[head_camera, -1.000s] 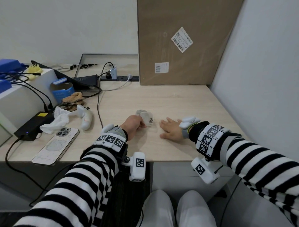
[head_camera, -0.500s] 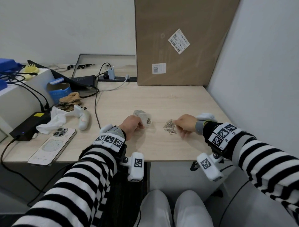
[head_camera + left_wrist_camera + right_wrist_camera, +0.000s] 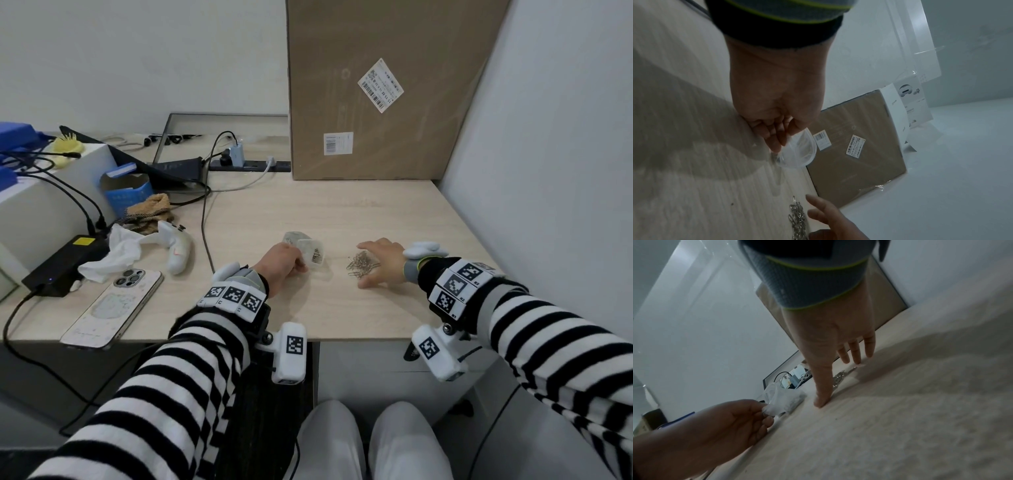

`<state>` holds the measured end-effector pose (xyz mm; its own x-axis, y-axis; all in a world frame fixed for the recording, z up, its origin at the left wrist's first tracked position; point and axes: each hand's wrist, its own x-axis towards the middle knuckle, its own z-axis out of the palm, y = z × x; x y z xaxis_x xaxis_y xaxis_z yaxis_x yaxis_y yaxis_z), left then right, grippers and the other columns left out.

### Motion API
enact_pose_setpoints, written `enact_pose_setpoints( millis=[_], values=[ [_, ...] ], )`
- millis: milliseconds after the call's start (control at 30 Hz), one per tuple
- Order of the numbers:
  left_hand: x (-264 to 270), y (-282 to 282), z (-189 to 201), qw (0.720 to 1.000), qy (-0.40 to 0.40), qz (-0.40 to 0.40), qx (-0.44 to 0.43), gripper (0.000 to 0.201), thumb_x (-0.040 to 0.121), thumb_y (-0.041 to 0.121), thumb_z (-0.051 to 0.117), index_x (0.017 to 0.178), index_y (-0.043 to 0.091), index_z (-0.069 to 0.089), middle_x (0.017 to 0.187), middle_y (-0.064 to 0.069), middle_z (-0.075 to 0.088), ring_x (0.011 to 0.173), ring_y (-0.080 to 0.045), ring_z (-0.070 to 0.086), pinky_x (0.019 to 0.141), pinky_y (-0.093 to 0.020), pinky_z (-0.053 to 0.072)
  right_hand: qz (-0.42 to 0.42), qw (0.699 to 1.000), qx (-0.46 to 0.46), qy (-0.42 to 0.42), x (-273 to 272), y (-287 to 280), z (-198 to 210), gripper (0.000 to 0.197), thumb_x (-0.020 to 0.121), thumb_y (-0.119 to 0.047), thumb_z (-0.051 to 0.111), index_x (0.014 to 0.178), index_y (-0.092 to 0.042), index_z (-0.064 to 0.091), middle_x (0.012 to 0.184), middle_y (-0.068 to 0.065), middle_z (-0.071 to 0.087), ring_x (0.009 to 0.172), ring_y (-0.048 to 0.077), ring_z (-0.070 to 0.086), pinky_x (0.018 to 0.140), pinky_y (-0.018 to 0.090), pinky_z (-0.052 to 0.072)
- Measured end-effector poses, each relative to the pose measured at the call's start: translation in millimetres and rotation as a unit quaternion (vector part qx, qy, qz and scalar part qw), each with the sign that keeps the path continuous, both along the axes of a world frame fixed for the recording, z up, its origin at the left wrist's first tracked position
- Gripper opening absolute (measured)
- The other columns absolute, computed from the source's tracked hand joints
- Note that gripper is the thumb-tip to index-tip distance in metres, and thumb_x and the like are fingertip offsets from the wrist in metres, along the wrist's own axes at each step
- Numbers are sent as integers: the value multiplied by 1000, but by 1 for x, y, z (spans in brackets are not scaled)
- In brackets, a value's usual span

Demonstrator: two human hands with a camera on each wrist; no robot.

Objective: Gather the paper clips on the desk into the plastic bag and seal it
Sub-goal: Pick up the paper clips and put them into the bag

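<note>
bag [image 3: 306, 249] clear, crumpled, clips [image 3: 362, 264] silvery heap

Shiny metal paper clips [image 3: 362, 263], clear plastic bag [image 3: 310, 251], matt wood-grain desk [image 3: 342, 212]

A light wood-grain table [image 3: 342, 212] meets white walls. At twelve o'clock, a tall brown cardboard box [image 3: 376, 89] stands upright with two barcode labels. At eleven o'clock, a black power strip [image 3: 250, 165] holds plugged-in chargers. At nine o'clock lie a white game controller [image 3: 176, 246], crumpled white tissue [image 3: 113, 251], a tan cloth [image 3: 149, 212] and an open blue carton [image 3: 126, 192]. At eight o'clock, a phone [image 3: 113, 305] lies camera side up beside a black power adapter [image 3: 65, 263].
</note>
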<state>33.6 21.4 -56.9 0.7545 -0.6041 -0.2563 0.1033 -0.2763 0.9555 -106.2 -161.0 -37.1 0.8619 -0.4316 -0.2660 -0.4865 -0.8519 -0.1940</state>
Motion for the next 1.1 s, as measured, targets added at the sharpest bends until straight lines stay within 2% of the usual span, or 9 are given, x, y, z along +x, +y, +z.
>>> enact_pose_setpoints(
  millis=[100, 233, 400, 600, 700, 800, 867, 1000, 1100],
  values=[
    [-2, 0, 1, 1000, 3, 0, -2, 30, 85, -2, 37, 58, 8, 47, 33, 5, 49, 32, -6, 43, 45, -19, 34, 14, 1000, 10, 5, 6, -1, -2, 74, 75, -53, 69, 138, -32, 37, 137, 4, 40, 125, 28, 44, 106, 43, 38],
    [-2, 1, 1, 1000, 8, 4, -8, 30, 84, -2, 39, 57, 8, 47, 34, 5, 49, 32, -7, 42, 52, -24, 34, 20, 999, 20, -27, 12, 6, -2, 39, 82, -36, 67, 116, -24, 52, 123, 3, 46, 108, 26, 53, 96, 40, 44],
    [-2, 2, 1, 1000, 7, -3, -13, 29, 85, -1, 39, 59, 7, 48, 51, -7, 49, 47, -16, 42, 52, -24, 35, 35, 999, 1, -29, 18, 10, -3, 24, 88, -25, 60, 110, -16, 54, 120, 8, 50, 104, 28, 54, 90, 36, 40],
    [-3, 2, 1, 1000, 12, 3, -15, 28, 88, -1, 38, 62, 9, 46, 53, -5, 45, 38, -9, 49, 52, -24, 37, 45, 999, -17, -13, 22, 12, 1, 8, 92, -20, 54, 98, -17, 49, 106, 4, 47, 89, 21, 47, 77, 29, 35],
    [-4, 2, 2, 1000, 6, 2, -16, 28, 88, -1, 37, 63, 9, 46, 58, -7, 47, 35, -7, 49, 51, -24, 36, 41, 998, -25, -39, 21, 16, 2, 6, 92, -16, 52, 91, -16, 46, 99, 3, 48, 87, 19, 46, 75, 28, 34],
    [-7, 0, 3, 1000, -1, 1, -19, 28, 87, -1, 38, 63, 8, 48, 60, -9, 48, 51, -18, 47, 51, -24, 36, 29, 996, -41, -69, 19, 21, 3, 5, 91, -13, 50, 87, -13, 47, 96, 6, 55, 85, 20, 47, 72, 29, 35],
    [-8, -1, 4, 1000, -4, 8, -17, 28, 89, 2, 39, 63, 8, 48, 61, -9, 49, 55, -19, 48, 50, -23, 37, 19, 996, -40, -79, 17, 24, 4, 6, 89, -10, 50, 84, -12, 49, 95, 6, 57, 85, 19, 49, 72, 29, 37],
    [-13, -5, 5, 1000, -15, 17, -17, 23, 90, 7, 40, 70, 9, 52, 70, -8, 55, 58, -15, 55, 49, -22, 38, -27, 994, -10, -106, 14, 23, 7, 27, 87, -7, 52, 62, -18, 49, 83, 0, 61, 80, 18, 53, 66, 27, 42],
    [-18, -6, 8, 999, -31, 22, -26, 22, 90, 7, 40, 70, 10, 51, 71, -5, 55, 60, -15, 56, 49, -22, 34, -81, 985, 20, -151, 12, 22, 6, 30, 85, -10, 55, 58, -19, 52, 78, 1, 63, 76, 18, 54, 61, 27, 41]
  ],
)
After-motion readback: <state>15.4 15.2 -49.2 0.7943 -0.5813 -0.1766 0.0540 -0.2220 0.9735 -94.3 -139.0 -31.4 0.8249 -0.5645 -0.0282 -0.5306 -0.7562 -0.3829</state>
